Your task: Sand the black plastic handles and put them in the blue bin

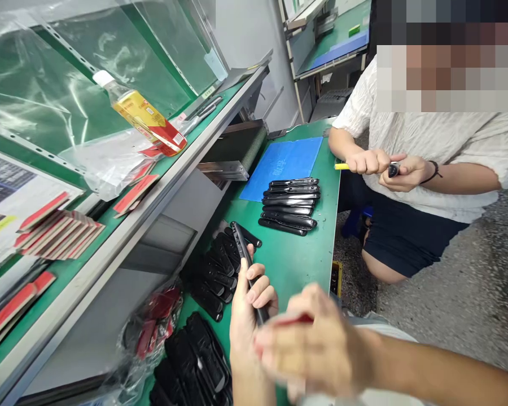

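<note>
1. The person's left hand [248,307] grips a long black part [240,242], its fingers wrapped around the lower half and the thumb laid along it; the part is tilted, its upper end pointing away above the bench [300,262].
2. The right hand [328,344] is blurred; its fingers are closed on a red pad [295,320] at the black part's lower end. Whether pad and part touch cannot be told.
3. Beyond the hands, a row of black pieces [290,202] lies beside and partly on a blue sheet [285,158].
4. Left of the held part lies a loose pile [218,262], with a nearer heap [195,361] below it and a clear bag [161,318] of red pieces beside that.
5. The shelf [131,225] carries a tilted-looking bottle [148,124] and a fanned stack of red-topped pads [63,231].
6. Across the bench corner, a co-worker [432,152] holds a yellow-ended tool [341,166] and a dark piece [393,170].
</note>
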Tool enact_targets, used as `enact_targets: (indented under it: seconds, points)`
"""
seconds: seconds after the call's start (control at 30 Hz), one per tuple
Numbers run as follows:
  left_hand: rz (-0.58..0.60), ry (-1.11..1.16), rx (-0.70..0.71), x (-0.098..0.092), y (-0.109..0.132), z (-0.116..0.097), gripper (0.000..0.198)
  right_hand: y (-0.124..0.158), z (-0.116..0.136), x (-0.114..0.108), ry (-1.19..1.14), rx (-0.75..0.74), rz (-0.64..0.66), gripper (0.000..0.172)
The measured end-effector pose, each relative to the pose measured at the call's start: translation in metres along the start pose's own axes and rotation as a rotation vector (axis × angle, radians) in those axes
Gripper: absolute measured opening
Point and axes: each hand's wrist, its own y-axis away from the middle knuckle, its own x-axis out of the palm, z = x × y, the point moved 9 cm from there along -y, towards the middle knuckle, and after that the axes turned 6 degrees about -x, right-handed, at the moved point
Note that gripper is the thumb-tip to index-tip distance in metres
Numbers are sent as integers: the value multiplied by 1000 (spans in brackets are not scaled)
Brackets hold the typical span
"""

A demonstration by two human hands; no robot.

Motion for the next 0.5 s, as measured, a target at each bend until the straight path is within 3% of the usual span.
enact_targets:
  seconds: [0.1,0.23,0.4,0.5]
  points:
    - [19,46,4,3,-3,-2,35,2,22,12,0,-169,105,27]
    - [2,49,-3,2,-5,-4,36,-6,8,-1,79,5,57,29]
    - [38,63,14,1,-3,-5,38,-8,19,12,-113,-66,201,35]
    - [21,-17,-13,2,-1,1,37,-9,2,-1,-72,41,141,27]
